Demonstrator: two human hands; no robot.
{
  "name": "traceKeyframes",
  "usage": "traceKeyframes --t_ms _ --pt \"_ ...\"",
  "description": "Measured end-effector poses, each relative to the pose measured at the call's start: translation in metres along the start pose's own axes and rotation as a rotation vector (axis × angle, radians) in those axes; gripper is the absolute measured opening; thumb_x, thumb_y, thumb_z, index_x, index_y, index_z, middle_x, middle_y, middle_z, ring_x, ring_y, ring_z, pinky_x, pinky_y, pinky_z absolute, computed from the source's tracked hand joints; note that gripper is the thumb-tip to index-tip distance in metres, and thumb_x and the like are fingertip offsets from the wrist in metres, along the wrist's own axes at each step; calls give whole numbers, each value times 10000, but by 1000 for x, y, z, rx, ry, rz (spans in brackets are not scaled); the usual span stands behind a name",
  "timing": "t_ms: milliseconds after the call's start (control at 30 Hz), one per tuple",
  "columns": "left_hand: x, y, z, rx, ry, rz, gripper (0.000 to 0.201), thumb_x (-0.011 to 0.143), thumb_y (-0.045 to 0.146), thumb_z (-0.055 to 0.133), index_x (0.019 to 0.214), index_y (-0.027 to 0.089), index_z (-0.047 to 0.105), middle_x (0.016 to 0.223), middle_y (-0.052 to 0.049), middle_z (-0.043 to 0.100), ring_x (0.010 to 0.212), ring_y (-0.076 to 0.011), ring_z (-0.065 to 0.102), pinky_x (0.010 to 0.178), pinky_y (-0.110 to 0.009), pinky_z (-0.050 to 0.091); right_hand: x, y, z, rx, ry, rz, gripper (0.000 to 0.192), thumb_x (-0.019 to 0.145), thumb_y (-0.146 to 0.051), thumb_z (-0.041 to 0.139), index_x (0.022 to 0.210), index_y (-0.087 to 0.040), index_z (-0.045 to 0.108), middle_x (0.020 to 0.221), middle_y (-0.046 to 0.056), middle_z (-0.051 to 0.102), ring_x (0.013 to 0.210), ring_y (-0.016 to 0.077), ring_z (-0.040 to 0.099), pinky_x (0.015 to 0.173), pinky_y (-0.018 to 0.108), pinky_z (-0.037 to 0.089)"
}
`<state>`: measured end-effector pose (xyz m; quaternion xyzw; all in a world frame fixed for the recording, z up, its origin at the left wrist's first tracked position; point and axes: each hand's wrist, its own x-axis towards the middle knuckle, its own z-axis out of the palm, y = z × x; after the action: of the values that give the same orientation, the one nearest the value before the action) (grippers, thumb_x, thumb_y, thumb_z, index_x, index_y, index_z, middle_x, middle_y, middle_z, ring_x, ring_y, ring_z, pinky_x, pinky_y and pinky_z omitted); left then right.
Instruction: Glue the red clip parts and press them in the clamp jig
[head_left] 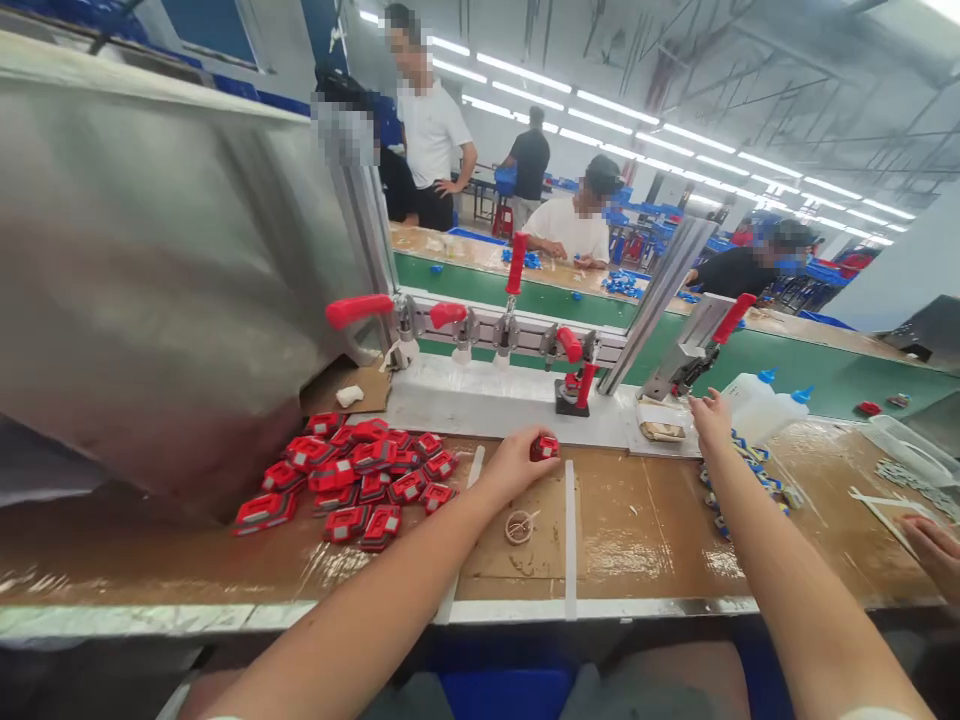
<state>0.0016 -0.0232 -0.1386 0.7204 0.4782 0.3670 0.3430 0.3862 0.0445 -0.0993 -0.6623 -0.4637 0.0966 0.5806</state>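
Left hand (516,465) first, seen in the head view: its fingers are clamped on a single red piece (545,448), held just above the worktable (637,555), near the front edge of the pale base plate (480,395). Right hand (711,418) is stretched forward on the other side, fingers bent, close to the foot of a clamp with a slanting red handle (735,318); from where I stand I cannot tell whether those fingertips grip anything or merely touch it. Beside that hand lies a brownish block (661,430) on the plate, and two whitish bottles (750,405) with blue caps stand just beyond it.

A heap of red pieces (371,475) (quite a jumble, some on top of others) covers the table to the left of the left hand. Below that hand, a cardboard sheet (544,545) carries a small round dish (519,527), with a strip of white tape (570,530) running along its right side. Behind, red-handled clamps line a metal rail (487,325), and a black block (571,397) sits on the plate beneath them. Under the right forearm are blue and yellow parts (754,460). At the far right edge, another person's hand (934,545) rests by the table, and across the way a seated worker in white (574,235) bends over blue pieces (525,260).
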Motion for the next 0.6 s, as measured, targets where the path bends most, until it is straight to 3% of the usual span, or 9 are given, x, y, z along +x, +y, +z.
traceKeyframes --t_ms 67,133,167,233,267,333,467,600 --pt "0 0 0 -20 -25 9 274 781 267 775 1045 224 712 1001 -10 742 938 -210 680 871 -307 518 -39 -11 11 51 100 -21 415 889 -476 459 1219 -226 488 998 38 577 829 179 578 706 301 483" --pt "2 0 0 -11 -29 -3 307 763 292 807 1050 224 723 1019 -13 749 951 -215 681 884 -309 519 -91 -32 26 144 95 -136 282 959 -462 424 1096 -236 523 903 11 554 754 168 534 656 282 436" --pt "3 0 0 -2 -30 -15 324 760 308 817 1058 222 726 1017 -14 749 948 -217 682 883 -312 521 -118 -46 33 171 -70 -243 239 973 -456 461 985 -232 545 831 0 543 714 163 512 641 279 412" --pt "4 -1 0 20 -37 -27 346 757 312 826 1073 211 727 1013 -21 749 946 -220 682 879 -318 524 -165 -79 46 41 -736 -471 262 963 -423 554 803 -216 556 711 -6 542 650 157 489 611 281 357" --pt "4 -2 1 27 -41 -23 356 755 302 830 1081 205 725 1022 -26 748 955 -222 682 881 -320 523 -183 -95 52 -51 -961 -575 303 950 -406 592 728 -208 535 662 -10 537 615 146 457 596 285 314" --pt "4 -5 2 29 -46 -7 374 754 267 832 1103 196 717 1061 -37 745 984 -224 680 899 -323 521 -205 -119 61 -214 -1229 -724 383 942 -388 621 640 -198 484 594 -12 522 564 128 388 580 300 243" --pt "3 -7 3 13 -48 1 376 767 210 816 1126 192 704 1101 -46 739 1009 -224 677 936 -332 519 -214 -128 71 -264 -1382 -842 395 973 -326 552 618 -196 439 575 -4 521 552 121 372 586 313 215" --pt "2 -5 3 -24 -47 16 413 760 182 820 1153 182 693 1107 -48 733 1019 -219 675 940 -314 514 -214 -113 74 -200 -1330 -856 385 1013 -328 496 654 -202 437 627 8 546 598 131 422 605 301 253"
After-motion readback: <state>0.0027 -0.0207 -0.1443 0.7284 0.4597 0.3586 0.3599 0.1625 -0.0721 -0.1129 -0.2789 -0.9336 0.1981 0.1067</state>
